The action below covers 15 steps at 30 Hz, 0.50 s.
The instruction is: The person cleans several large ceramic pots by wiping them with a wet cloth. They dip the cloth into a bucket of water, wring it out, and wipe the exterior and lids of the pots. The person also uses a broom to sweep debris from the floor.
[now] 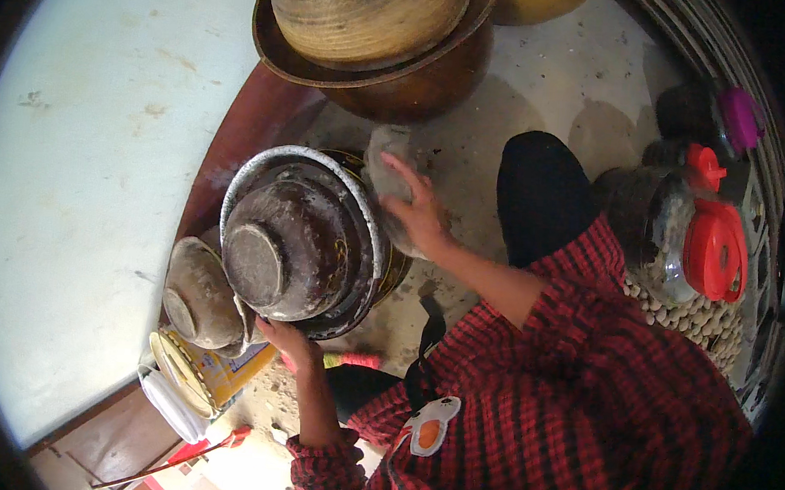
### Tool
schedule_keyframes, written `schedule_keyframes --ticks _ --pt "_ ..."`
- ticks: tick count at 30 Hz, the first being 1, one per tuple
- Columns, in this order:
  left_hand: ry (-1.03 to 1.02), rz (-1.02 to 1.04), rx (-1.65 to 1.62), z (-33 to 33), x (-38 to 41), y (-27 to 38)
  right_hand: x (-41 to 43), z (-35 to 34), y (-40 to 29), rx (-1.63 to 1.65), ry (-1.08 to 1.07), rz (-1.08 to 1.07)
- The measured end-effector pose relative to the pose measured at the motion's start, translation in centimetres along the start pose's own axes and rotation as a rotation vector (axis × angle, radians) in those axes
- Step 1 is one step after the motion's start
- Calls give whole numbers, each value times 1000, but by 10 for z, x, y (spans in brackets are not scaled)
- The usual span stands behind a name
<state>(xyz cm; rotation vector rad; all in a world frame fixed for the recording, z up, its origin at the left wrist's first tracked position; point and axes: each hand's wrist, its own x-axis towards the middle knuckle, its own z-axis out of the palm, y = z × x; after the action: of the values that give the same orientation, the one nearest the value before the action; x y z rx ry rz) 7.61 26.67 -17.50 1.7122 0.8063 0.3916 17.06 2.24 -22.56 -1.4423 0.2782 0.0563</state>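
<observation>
An upturned dark, dusty bowl (292, 246) lies inside a black bucket or basin (356, 309) with a whitish rim. My left hand (290, 346) is at the near edge of these, beside a stack of dusty bowls (197, 294) tilted on their side. Its fingertips are partly hidden, and whether they grip a rim cannot be told. On the other side of the bucket, my right hand (421, 210) has its fingers across a motion-blurred grey dish-like thing (388, 145), which stands on edge; its exact kind is unclear.
Large brown bowls (401, 86) are nested ahead by the pale wall (99, 130). Jars with red lids (718, 252) and a purple lid (742, 120) stand at right, near pebble-like pieces (701, 321). A yellow box (246, 370) and a cream plate (182, 374) lie at lower left.
</observation>
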Motion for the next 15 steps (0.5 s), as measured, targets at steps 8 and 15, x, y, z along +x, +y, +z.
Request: schedule_keyframes --ticks 8,15 --pt "-70 74 94 -4 1 -9 60 -10 183 756 -155 654" --pt "-87 -21 -122 9 -4 5 -3 -9 145 672 60 849"
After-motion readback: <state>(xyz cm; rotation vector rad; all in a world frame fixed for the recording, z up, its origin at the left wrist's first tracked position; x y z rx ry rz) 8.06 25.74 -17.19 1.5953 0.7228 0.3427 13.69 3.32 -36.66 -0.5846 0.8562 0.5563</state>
